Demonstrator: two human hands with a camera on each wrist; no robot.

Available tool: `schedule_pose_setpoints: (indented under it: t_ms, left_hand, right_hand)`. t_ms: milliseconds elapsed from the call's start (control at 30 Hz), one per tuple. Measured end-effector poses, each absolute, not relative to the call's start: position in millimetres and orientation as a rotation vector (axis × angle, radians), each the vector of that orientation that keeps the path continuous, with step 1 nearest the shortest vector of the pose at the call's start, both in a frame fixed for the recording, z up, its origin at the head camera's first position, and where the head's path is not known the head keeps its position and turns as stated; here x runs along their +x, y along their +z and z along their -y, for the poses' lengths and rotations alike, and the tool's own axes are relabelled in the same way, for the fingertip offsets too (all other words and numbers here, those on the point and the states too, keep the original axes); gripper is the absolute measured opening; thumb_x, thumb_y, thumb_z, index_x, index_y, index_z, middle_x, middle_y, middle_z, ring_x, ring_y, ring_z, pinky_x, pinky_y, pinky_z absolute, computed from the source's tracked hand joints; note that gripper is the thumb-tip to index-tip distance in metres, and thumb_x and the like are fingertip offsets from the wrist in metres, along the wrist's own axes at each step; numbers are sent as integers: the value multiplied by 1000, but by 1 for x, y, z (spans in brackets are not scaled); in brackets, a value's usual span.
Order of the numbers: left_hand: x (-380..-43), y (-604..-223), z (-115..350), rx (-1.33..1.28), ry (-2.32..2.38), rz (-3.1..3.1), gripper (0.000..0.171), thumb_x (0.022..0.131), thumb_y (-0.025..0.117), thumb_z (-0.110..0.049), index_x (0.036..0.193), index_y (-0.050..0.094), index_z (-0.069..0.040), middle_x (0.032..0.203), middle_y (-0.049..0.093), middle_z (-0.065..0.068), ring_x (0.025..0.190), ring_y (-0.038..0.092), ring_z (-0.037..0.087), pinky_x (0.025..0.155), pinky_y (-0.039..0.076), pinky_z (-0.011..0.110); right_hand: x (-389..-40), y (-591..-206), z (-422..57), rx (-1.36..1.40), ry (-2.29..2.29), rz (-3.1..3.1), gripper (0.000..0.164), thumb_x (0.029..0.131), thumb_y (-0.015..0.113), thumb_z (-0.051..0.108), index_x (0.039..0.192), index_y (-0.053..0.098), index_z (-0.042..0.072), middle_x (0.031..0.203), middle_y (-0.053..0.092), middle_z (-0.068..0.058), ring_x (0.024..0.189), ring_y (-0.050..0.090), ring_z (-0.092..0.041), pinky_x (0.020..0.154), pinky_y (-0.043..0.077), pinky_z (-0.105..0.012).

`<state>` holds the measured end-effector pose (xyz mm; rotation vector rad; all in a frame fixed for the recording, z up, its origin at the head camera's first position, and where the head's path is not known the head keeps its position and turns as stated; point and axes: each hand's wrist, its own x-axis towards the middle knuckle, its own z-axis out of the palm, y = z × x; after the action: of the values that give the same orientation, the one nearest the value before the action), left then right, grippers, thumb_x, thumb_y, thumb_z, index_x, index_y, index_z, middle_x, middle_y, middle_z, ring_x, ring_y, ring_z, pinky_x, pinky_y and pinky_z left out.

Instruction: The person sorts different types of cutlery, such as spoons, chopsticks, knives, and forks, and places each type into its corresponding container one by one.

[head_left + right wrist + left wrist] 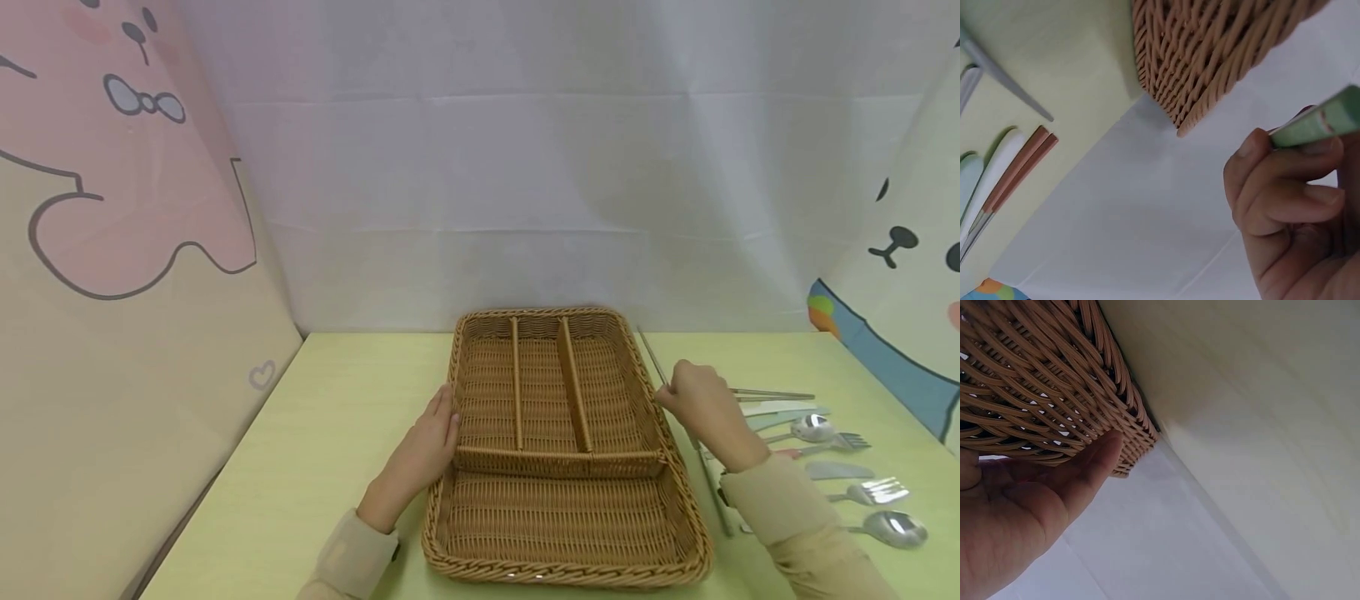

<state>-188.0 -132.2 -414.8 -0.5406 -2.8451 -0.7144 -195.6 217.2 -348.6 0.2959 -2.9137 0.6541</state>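
A brown wicker basket (555,462) with dividers rests on the table, one wide section in front and three narrow ones behind. My left hand (422,448) lies along its left side, fingers straight against the woven outer wall (1041,381). Close by the right rim, my right hand (705,412) has its fingers curled and grips a green handle (1329,117), seen in the right wrist view. The rest of that utensil is hidden, so I cannot tell its kind. A thin metal stick (716,492) lies alongside the basket, passing under the right hand in the head view.
Right of the basket lie chopsticks (776,393), a spoon (813,427), a fork (877,492), a knife (840,471), a larger spoon (896,528) and other cutlery. A white curtain (480,208) hangs behind the table (300,467), with printed cloths at both sides.
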Motion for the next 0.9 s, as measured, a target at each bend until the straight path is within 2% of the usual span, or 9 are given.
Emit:
schedule_pose_setpoints:
  t_ms: [200, 433, 700, 900]
  left_hand:
    - [-189, -415, 132, -545, -724, 2851, 50, 99, 34, -16, 137, 22, 14, 143, 25, 32, 128, 29, 40, 100, 38, 52]
    - [-189, -416, 133, -552, -724, 2845, 50, 99, 34, -16, 137, 22, 14, 143, 25, 33, 127, 30, 41, 99, 39, 52]
    - [-189, -416, 133, -548, -723, 2847, 49, 99, 34, -16, 137, 22, 14, 141, 27, 34, 126, 31, 42, 98, 40, 53]
    - [-190, -417, 133, -552, -730, 2845, 49, 99, 34, -15, 137, 22, 13, 141, 27, 34, 126, 31, 42, 97, 40, 53]
  right_hand:
    - [-201, -348, -207, 317, 642, 2943, 42, 81, 43, -3, 51, 23, 18, 45, 15, 8, 40, 15, -7, 38, 19, -20]
    - [-209, -352, -197, 336, 648, 2989, 36, 80, 42, -4, 56, 24, 16, 48, 15, 7, 44, 12, -8, 42, 19, -22]
    - [-216, -359, -188, 348, 632, 3019, 35, 81, 51, -1, 56, 32, 13, 47, 24, 5, 42, 21, -8, 40, 23, -22]
    - [-218, -364, -184, 396, 652, 3009, 46, 77, 53, -3, 50, 22, 17, 48, 16, 6, 43, 17, -8, 42, 20, -22]
